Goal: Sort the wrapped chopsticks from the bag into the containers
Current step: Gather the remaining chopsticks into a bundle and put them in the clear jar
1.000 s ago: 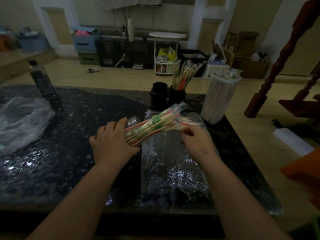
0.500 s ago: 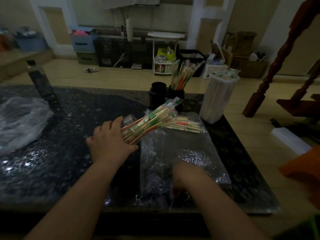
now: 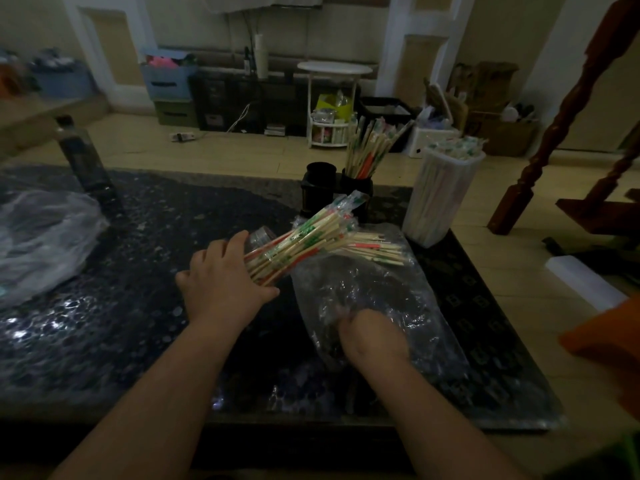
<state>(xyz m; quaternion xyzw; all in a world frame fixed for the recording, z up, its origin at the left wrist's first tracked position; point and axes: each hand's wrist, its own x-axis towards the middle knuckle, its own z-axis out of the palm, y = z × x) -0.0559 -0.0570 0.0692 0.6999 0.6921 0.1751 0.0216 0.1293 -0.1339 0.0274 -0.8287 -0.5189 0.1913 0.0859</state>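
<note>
Gripping bundle of wrapped chopsticks (image 3: 301, 240) in left hand (image 3: 221, 289), fingers curled round it, mid-frame, tips angled up-right above clear bag (image 3: 398, 299) on table (image 3: 138, 271). Cannot tell grip of right hand (image 3: 372, 336): blurred, lower center, at bag's near end. On bag's far end, loose chopsticks (image 3: 375, 249). Behind, upper center: black holder (image 3: 356, 188) with chopsticks, white container (image 3: 440, 199) full.

Table (image 3: 156, 237): bag (image 3: 391, 289), holders (image 3: 356, 190), white container (image 3: 438, 199)
</note>
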